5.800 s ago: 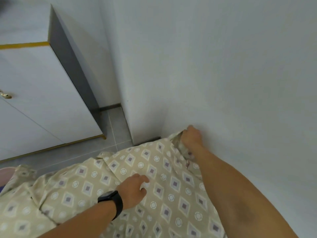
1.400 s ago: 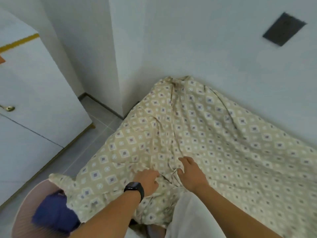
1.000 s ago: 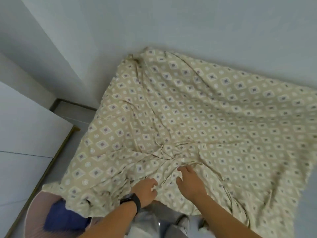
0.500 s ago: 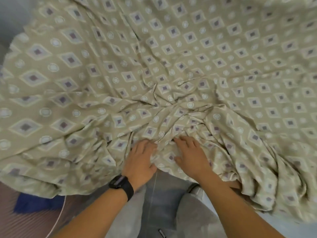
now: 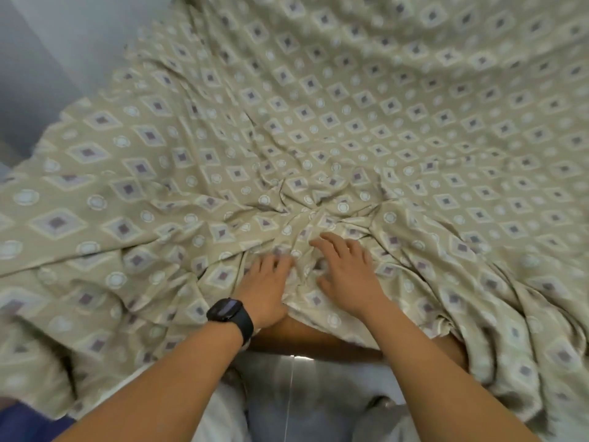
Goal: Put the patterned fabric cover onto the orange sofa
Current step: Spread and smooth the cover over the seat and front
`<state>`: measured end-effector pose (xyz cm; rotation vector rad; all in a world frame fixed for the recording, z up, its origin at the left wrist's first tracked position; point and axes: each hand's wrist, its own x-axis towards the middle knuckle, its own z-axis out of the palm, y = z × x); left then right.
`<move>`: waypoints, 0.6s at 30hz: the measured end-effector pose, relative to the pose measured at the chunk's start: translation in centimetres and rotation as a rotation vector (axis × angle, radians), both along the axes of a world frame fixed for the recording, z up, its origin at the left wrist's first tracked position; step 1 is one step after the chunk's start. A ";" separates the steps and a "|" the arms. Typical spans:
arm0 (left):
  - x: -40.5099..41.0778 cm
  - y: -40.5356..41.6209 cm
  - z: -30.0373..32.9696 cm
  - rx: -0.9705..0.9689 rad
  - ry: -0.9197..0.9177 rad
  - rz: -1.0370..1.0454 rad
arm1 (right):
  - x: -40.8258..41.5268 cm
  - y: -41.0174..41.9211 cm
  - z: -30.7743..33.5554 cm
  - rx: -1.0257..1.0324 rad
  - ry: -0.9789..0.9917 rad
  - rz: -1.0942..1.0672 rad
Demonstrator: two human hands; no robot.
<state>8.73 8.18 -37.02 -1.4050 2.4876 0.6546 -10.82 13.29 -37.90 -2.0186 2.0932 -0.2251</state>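
Observation:
The beige patterned fabric cover, printed with diamonds and circles, fills most of the view and lies spread over the sofa. A strip of the orange sofa shows under the cover's near edge. My left hand, with a black watch on its wrist, presses on the cover at that near edge, fingers pointing forward. Beside it, my right hand lies on the cloth with its fingers spread. The fabric is bunched into folds that radiate from just beyond my fingertips.
A white wall rises at the upper left. Something blue lies at the lower left, partly under the cover's edge. My light clothing and a thin white cord are at the bottom.
The view dropped from the wall corner down onto the cover and came closer. Both hands slid forward on the cloth, bunching it, and the sofa's orange edge came into sight.

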 end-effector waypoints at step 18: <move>10.2 3.4 5.7 0.426 0.150 0.003 | 8.6 7.2 5.7 0.822 -0.180 0.182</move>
